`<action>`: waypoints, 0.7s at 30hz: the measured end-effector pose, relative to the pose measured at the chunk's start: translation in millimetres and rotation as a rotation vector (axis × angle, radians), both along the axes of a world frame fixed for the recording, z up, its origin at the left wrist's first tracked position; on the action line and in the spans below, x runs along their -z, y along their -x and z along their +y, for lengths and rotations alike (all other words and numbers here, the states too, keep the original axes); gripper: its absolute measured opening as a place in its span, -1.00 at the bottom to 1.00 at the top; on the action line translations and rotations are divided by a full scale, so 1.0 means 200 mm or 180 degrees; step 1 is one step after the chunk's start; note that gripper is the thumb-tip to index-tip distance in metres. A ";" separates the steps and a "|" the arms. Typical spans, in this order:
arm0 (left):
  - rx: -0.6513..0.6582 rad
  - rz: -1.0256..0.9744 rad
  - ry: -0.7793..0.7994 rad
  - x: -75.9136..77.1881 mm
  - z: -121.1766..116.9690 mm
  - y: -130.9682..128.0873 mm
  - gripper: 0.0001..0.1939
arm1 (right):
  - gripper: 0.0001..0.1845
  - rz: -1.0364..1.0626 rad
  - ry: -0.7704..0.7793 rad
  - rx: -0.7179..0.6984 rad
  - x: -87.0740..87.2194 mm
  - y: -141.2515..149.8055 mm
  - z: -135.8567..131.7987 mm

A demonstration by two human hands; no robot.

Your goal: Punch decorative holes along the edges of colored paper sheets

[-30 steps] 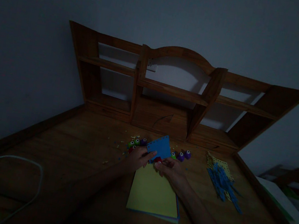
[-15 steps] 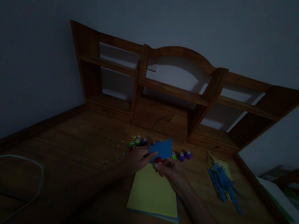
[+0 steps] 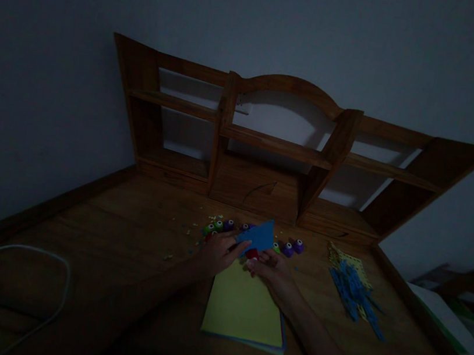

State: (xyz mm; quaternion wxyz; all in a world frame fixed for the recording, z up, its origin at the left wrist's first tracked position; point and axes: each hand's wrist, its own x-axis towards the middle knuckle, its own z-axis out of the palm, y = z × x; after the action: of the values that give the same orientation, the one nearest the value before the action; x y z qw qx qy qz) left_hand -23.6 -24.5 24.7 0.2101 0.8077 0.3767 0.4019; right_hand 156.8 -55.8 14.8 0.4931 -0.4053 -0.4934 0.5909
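My left hand [image 3: 218,252] pinches a sheet of blue paper [image 3: 261,237] between thumb and fingers, holding it above the stacked sheets. In my right hand [image 3: 274,271] is a small red craft punch [image 3: 252,254], set against the lower edge of the blue paper. My right fingers curl around it and hide part of its body. Under both hands lies a stack of coloured paper [image 3: 244,314], yellow sheet uppermost. Behind the hands stand more small punches, among them a green punch [image 3: 209,229] and a purple punch [image 3: 287,249].
Blue paper strips [image 3: 351,290] lie on a perforated yellow sheet [image 3: 359,264] at the right. Tiny yellow paper bits [image 3: 216,217] are scattered on the wooden desk [image 3: 123,232]. A wooden shelf unit [image 3: 275,142] stands along the back. A white cable [image 3: 66,277] loops at the left.
The red punch shows slightly more between the fingers of my right hand, whose grip has shifted a little. The blue paper stays nearly in place.
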 end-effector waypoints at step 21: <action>-0.0055 -0.0070 -0.0197 -0.01 -0.02 0.00 -0.70 | -0.69 0.0140 -0.0135 -0.0032 -0.03 0.01 -0.02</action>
State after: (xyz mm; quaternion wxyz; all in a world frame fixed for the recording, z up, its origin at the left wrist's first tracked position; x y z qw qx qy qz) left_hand -24.1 -28.5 27.0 0.1857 0.8061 0.3687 0.4240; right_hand 154.0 -59.6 20.1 0.5094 -0.3792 -0.4968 0.5915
